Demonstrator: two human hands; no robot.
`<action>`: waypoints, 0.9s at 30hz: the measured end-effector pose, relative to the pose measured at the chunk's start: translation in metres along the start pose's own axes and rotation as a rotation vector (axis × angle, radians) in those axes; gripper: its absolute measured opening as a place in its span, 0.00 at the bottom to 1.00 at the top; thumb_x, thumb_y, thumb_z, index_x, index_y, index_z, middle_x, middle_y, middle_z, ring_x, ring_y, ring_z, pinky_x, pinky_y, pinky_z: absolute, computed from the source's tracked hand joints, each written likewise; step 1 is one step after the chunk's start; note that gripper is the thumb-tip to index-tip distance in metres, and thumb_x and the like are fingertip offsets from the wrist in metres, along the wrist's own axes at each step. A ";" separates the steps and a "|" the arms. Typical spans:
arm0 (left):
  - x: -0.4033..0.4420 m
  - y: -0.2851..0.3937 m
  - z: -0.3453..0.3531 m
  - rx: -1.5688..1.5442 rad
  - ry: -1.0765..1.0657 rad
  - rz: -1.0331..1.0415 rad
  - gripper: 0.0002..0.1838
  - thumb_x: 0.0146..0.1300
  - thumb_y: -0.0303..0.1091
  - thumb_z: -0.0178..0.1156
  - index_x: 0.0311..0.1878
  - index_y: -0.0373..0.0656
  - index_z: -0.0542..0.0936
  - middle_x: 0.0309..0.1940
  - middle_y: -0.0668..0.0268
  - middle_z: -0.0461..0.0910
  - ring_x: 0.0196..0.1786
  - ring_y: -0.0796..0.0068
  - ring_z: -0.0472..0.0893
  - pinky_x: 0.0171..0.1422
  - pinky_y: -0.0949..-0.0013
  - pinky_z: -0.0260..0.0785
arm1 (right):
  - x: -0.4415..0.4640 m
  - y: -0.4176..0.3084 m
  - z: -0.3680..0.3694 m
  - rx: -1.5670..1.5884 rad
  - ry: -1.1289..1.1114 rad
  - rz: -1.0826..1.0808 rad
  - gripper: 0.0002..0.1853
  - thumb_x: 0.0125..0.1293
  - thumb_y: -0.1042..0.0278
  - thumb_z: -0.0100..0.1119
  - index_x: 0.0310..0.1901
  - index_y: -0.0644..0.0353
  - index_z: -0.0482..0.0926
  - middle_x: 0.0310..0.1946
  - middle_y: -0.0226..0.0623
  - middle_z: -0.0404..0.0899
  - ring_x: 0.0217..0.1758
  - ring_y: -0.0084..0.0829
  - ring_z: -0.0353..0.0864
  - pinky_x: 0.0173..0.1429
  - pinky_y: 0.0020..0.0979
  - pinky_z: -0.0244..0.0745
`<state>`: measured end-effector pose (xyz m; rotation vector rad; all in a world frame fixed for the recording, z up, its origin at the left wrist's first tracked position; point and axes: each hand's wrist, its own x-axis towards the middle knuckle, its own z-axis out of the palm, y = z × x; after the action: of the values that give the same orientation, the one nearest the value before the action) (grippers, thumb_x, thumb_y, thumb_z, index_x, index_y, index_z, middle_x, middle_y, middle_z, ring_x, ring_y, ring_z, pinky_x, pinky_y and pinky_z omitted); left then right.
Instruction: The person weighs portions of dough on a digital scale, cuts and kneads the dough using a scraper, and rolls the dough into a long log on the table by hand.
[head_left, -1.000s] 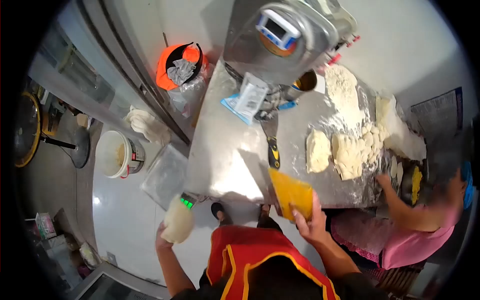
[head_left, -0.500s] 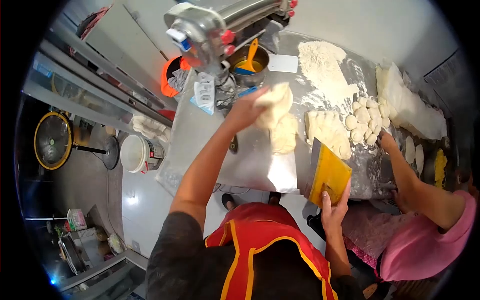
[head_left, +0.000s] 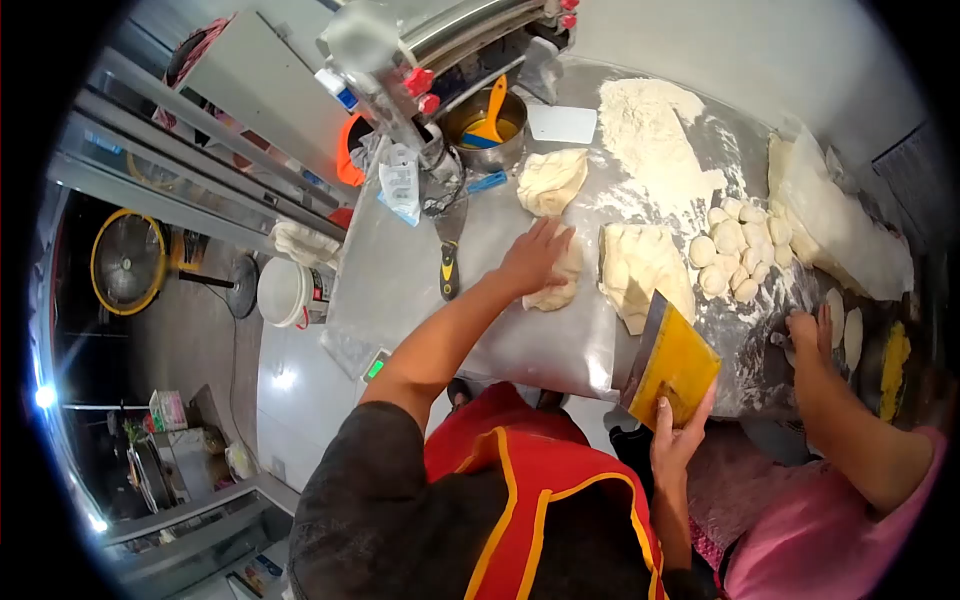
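Flour-dusted metal worktop [head_left: 400, 260] carries a dough piece [head_left: 566, 284] beneath the person's left hand [head_left: 538, 260], its fingers slightly spread; another dough lump [head_left: 552, 182] lies just beyond, a dough slab [head_left: 640, 265] to the right. The right hand [head_left: 680, 435] pinches a yellow scraper [head_left: 680, 370] between thumb and fingers. Print on the white-and-blue packet [head_left: 400, 185] is too small to read.
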<state>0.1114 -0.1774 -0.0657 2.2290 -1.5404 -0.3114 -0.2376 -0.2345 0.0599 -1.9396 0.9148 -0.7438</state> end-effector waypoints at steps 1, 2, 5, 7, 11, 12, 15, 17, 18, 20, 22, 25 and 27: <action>0.000 0.011 -0.015 0.015 -0.009 -0.001 0.42 0.48 0.46 0.71 0.67 0.49 0.66 0.64 0.51 0.66 0.68 0.42 0.59 0.67 0.52 0.61 | 0.003 -0.002 0.003 0.008 -0.007 -0.020 0.37 0.64 0.79 0.54 0.72 0.65 0.49 0.58 0.55 0.71 0.57 0.39 0.75 0.60 0.33 0.69; 0.005 0.018 -0.022 0.105 -0.067 0.007 0.41 0.46 0.45 0.72 0.65 0.52 0.67 0.61 0.55 0.67 0.64 0.44 0.62 0.63 0.51 0.63 | 0.004 -0.004 0.007 0.015 -0.013 -0.039 0.37 0.64 0.79 0.54 0.72 0.65 0.49 0.58 0.55 0.71 0.57 0.38 0.75 0.60 0.34 0.69; 0.023 0.035 -0.022 0.277 -0.170 0.009 0.38 0.41 0.43 0.74 0.60 0.57 0.72 0.55 0.64 0.71 0.57 0.50 0.68 0.54 0.49 0.67 | 0.006 -0.017 0.020 -0.016 -0.023 -0.129 0.37 0.64 0.79 0.54 0.72 0.66 0.49 0.59 0.54 0.70 0.57 0.39 0.75 0.60 0.34 0.68; 0.021 0.034 -0.016 0.275 -0.157 0.003 0.33 0.40 0.41 0.73 0.55 0.60 0.75 0.54 0.66 0.72 0.56 0.52 0.68 0.53 0.50 0.68 | 0.005 -0.027 0.032 -0.012 -0.030 -0.143 0.37 0.64 0.79 0.55 0.71 0.67 0.49 0.62 0.53 0.66 0.60 0.39 0.71 0.63 0.34 0.64; -0.037 0.026 -0.015 0.062 0.244 0.031 0.26 0.38 0.36 0.73 0.46 0.55 0.78 0.52 0.66 0.73 0.54 0.57 0.70 0.52 0.54 0.69 | -0.005 -0.035 0.051 -0.072 -0.036 -0.156 0.36 0.64 0.79 0.55 0.71 0.67 0.50 0.66 0.52 0.62 0.64 0.38 0.66 0.67 0.33 0.60; -0.063 0.033 -0.046 -0.063 0.301 -0.021 0.26 0.37 0.35 0.72 0.45 0.53 0.78 0.50 0.65 0.74 0.54 0.58 0.71 0.52 0.55 0.70 | -0.005 -0.037 0.058 -0.113 -0.039 -0.189 0.36 0.64 0.79 0.54 0.72 0.67 0.50 0.65 0.52 0.63 0.63 0.39 0.68 0.65 0.33 0.62; -0.152 0.020 -0.103 -0.296 0.578 -0.237 0.23 0.41 0.32 0.71 0.44 0.50 0.77 0.44 0.63 0.74 0.50 0.58 0.73 0.52 0.60 0.70 | -0.005 -0.051 0.082 -0.133 -0.110 -0.203 0.35 0.67 0.75 0.53 0.72 0.67 0.49 0.67 0.52 0.58 0.65 0.39 0.64 0.67 0.34 0.60; -0.216 -0.003 -0.124 -0.479 0.758 -0.426 0.22 0.44 0.31 0.70 0.46 0.47 0.76 0.42 0.61 0.75 0.49 0.58 0.75 0.53 0.62 0.70 | -0.005 -0.063 0.104 -0.144 -0.187 -0.204 0.34 0.68 0.73 0.52 0.72 0.67 0.49 0.68 0.52 0.57 0.66 0.40 0.64 0.67 0.35 0.60; -0.252 -0.017 -0.133 -0.613 0.827 -0.537 0.22 0.46 0.31 0.70 0.47 0.44 0.76 0.42 0.60 0.75 0.49 0.58 0.76 0.54 0.62 0.69 | -0.005 -0.073 0.116 -0.139 -0.223 -0.203 0.34 0.68 0.73 0.52 0.72 0.66 0.49 0.68 0.52 0.57 0.66 0.40 0.63 0.67 0.35 0.60; -0.329 -0.056 -0.134 -0.575 0.943 -0.680 0.21 0.49 0.29 0.68 0.48 0.42 0.75 0.45 0.58 0.76 0.49 0.59 0.77 0.56 0.64 0.69 | -0.005 -0.080 0.139 -0.138 -0.292 -0.210 0.35 0.69 0.72 0.52 0.72 0.65 0.48 0.69 0.52 0.56 0.68 0.40 0.62 0.68 0.35 0.59; -0.402 -0.088 -0.130 -0.773 0.962 -0.932 0.22 0.50 0.29 0.67 0.50 0.43 0.75 0.46 0.59 0.76 0.51 0.63 0.77 0.57 0.64 0.68 | -0.009 -0.100 0.163 -0.165 -0.341 -0.207 0.35 0.69 0.71 0.52 0.73 0.65 0.48 0.69 0.52 0.55 0.68 0.40 0.61 0.68 0.35 0.58; -0.479 -0.143 -0.103 -0.468 0.957 -1.075 0.21 0.49 0.28 0.67 0.47 0.43 0.74 0.44 0.60 0.75 0.50 0.60 0.76 0.53 0.60 0.69 | -0.017 -0.116 0.194 -0.219 -0.401 -0.211 0.35 0.69 0.71 0.52 0.73 0.64 0.47 0.70 0.52 0.54 0.69 0.41 0.60 0.69 0.35 0.57; -0.503 -0.173 -0.093 -0.079 0.792 -1.186 0.19 0.48 0.28 0.67 0.45 0.45 0.75 0.42 0.61 0.74 0.49 0.57 0.75 0.50 0.57 0.70 | -0.025 -0.126 0.212 -0.265 -0.447 -0.214 0.35 0.70 0.71 0.51 0.73 0.64 0.46 0.70 0.52 0.54 0.69 0.41 0.60 0.69 0.36 0.57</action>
<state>0.1108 0.3627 -0.0852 2.4607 0.2524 0.1950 -0.0487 -0.0735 0.0669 -2.3363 0.5557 -0.2881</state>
